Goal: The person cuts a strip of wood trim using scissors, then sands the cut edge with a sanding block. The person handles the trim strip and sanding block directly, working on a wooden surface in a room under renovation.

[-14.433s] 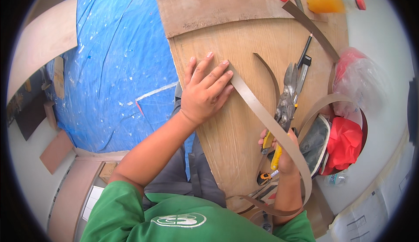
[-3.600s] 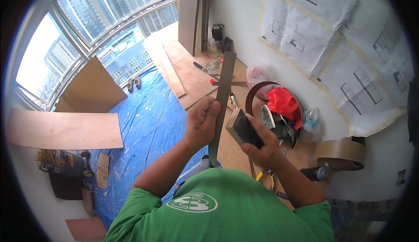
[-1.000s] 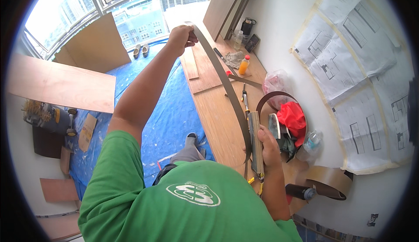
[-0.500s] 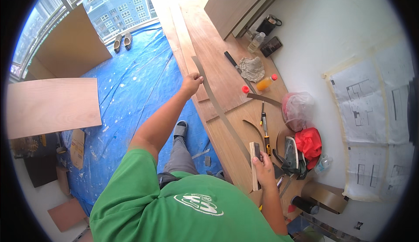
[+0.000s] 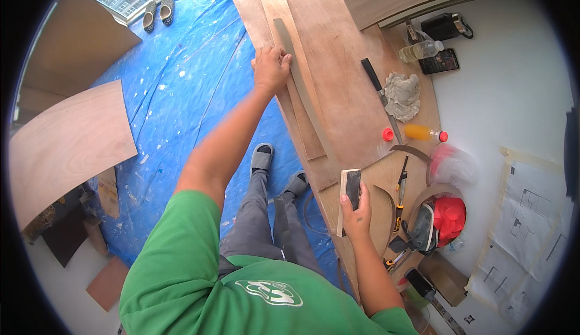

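A thin grey-brown edge-banding strip [image 5: 305,93] runs along a narrow wooden board [image 5: 284,6] on the workbench. My left hand [image 5: 272,69] is closed on the strip near its far end, fingers bent at the board's left edge. In my right hand [image 5: 357,214] is a sanding block [image 5: 352,185], pale layered wood with a dark face, held upright over the bench by the strip's near end. Just right of that hand lie a curled brown offcut [image 5: 386,205] and a yellow-and-black cutter [image 5: 399,208].
Along the bench's right side are a black-handled tool [image 5: 371,74], a crumpled rag [image 5: 402,96], an orange drink bottle [image 5: 423,132], a phone [image 5: 440,62] and a red bundle [image 5: 450,214]. Blue sheeting [image 5: 181,93] covers the floor at left, where plywood panels [image 5: 75,135] stand.
My view has shifted toward the bench. My left hand now sits at the board's edge with the strip lying along it. The right hand has turned the block's dark face upward.
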A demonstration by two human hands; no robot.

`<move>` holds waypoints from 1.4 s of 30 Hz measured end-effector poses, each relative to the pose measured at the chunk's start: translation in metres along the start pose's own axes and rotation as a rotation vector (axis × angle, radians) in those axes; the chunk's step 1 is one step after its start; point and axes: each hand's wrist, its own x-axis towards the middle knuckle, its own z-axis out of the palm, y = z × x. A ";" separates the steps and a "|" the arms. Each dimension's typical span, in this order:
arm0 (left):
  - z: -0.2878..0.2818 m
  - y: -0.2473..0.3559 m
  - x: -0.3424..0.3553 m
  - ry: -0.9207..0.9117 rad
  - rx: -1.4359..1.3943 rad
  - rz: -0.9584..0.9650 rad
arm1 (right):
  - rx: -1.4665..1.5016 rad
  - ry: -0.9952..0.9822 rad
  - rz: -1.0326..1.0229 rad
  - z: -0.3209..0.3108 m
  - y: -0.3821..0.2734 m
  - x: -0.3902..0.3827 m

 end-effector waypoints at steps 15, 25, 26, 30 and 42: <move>-0.022 -0.016 -0.048 0.020 0.108 0.387 | -0.146 -0.089 -0.072 0.055 -0.015 0.053; -0.018 -0.001 -0.094 -0.153 0.219 0.461 | -0.190 -0.166 -0.130 0.067 -0.031 0.065; -0.016 -0.002 -0.094 -0.158 0.242 0.477 | -0.195 -0.179 -0.145 0.066 -0.031 0.066; -0.011 -0.006 -0.092 -0.182 0.280 0.493 | -0.256 -0.205 -0.228 0.067 -0.025 0.069; -0.008 0.003 -0.115 -0.160 0.196 0.390 | -0.270 -0.210 -0.277 0.058 -0.021 0.073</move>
